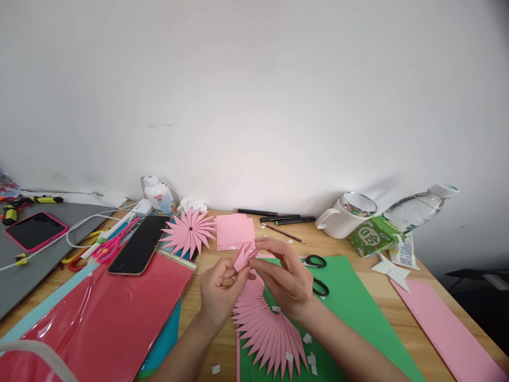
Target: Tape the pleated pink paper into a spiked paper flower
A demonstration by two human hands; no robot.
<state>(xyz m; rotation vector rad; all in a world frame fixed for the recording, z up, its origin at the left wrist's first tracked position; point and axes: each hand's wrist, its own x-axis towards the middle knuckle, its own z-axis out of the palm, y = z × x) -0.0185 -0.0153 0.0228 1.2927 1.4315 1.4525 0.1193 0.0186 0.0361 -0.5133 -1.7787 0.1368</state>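
Between my two hands a small folded piece of pink paper is pinched, its pointed tips facing up. My left hand grips its lower left side with thumb and fingers. From the right, my right hand closes its fingertips on the paper's other side. Just below them, a curved fan of pleated pink paper lies on a green sheet, partly hidden by my right hand. A round pink paper star rests at the back left, beside a stack of pink squares.
Black-handled scissors lie right of my right hand. Behind are pens, a pencil and a white mug. A phone, pink scissors and red sheets are left; pink strips lie right.
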